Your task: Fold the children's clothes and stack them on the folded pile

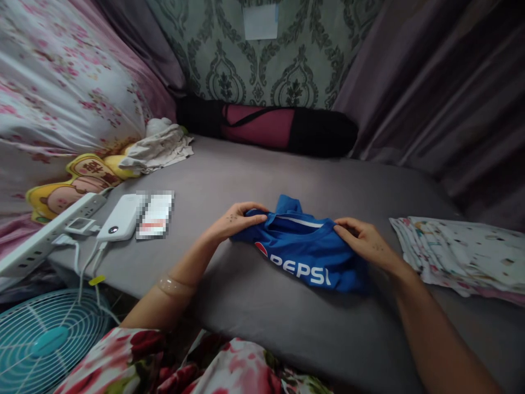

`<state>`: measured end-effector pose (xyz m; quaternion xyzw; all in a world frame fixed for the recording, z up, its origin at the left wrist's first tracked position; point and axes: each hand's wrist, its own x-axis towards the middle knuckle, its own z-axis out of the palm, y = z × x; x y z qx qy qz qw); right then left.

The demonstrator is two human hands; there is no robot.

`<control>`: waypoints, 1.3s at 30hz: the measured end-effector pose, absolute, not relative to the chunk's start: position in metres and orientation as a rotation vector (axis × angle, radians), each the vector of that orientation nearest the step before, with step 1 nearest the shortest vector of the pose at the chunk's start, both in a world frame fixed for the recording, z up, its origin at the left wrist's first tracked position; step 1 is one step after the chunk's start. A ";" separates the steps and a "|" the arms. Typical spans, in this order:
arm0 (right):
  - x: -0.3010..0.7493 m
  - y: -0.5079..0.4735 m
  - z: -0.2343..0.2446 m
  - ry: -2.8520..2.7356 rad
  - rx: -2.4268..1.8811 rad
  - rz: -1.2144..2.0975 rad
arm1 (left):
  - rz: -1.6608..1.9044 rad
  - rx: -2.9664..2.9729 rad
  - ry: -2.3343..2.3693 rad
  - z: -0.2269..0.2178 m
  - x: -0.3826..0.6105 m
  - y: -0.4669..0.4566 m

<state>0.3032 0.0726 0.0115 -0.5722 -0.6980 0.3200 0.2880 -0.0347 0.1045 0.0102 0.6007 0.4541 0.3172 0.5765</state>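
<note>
A blue T-shirt (305, 246) with a white PEPSI print and part of a red logo is bunched on the grey bed sheet, its neckline facing up. My left hand (241, 219) pinches the shirt at the left shoulder, thumb on top. At the right side of the neckline, my right hand (363, 238) grips the fabric between thumb and fingers. A sleeve-like fold of blue cloth sticks up behind the collar. The shirt's lower part is tucked or crumpled out of sight.
Folded patterned cloths (463, 251) lie at the right. On the left are a power strip (53, 235), a white power bank (123, 216) with cables, a blurred card and yellow plush toys (65, 189). A teal fan (49, 339) stands below; a long black-and-maroon bag (262, 128) lies along the wall.
</note>
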 end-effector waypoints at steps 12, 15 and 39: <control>0.300 0.058 0.044 -1.803 -1.531 0.965 | 0.769 1.499 1.050 0.021 -0.037 0.099; 0.297 0.054 0.056 -1.825 -1.542 0.945 | 0.790 1.521 1.077 0.030 -0.039 0.094; 0.267 0.100 0.250 -2.021 -1.252 0.348 | 1.425 2.165 1.037 0.243 -0.078 0.131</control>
